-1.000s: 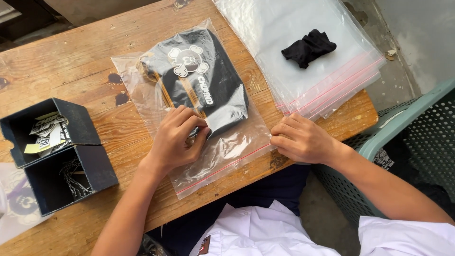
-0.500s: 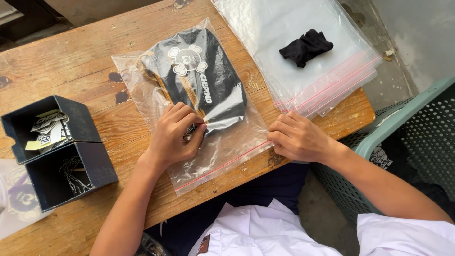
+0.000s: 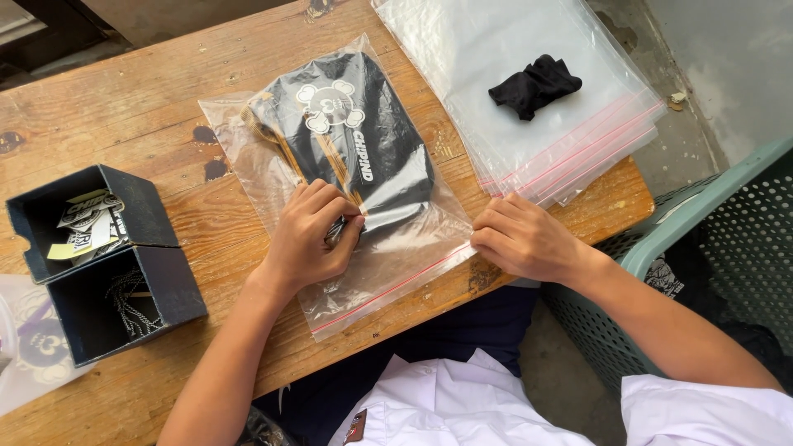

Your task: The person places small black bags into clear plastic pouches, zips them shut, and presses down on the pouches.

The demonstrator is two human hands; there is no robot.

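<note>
The left hand [image 3: 312,235] is curled shut, pinching a small metal piece through the clear bag [image 3: 273,177] on the table [image 3: 165,116]. The right hand [image 3: 519,238], fingers bent, presses the bag's zip corner at 3 o'clock. A black garment [image 3: 355,140] fills the bag at 12. A box [image 3: 149,285] sits at 9; spare bags [image 3: 504,91] lie at 1.

Bare wooden tabletop [image 3: 165,124] lies open between the dark two-compartment cardboard box [image 3: 107,256] at the left edge and the clear zip bag holding a folded black printed garment [image 3: 355,149]. To the right, a stack of clear red-striped zip bags [image 3: 529,49] (a crumpled black cloth [image 3: 535,84] on top) fills the far corner. Off the right edge stands a green plastic basket [image 3: 702,223].
</note>
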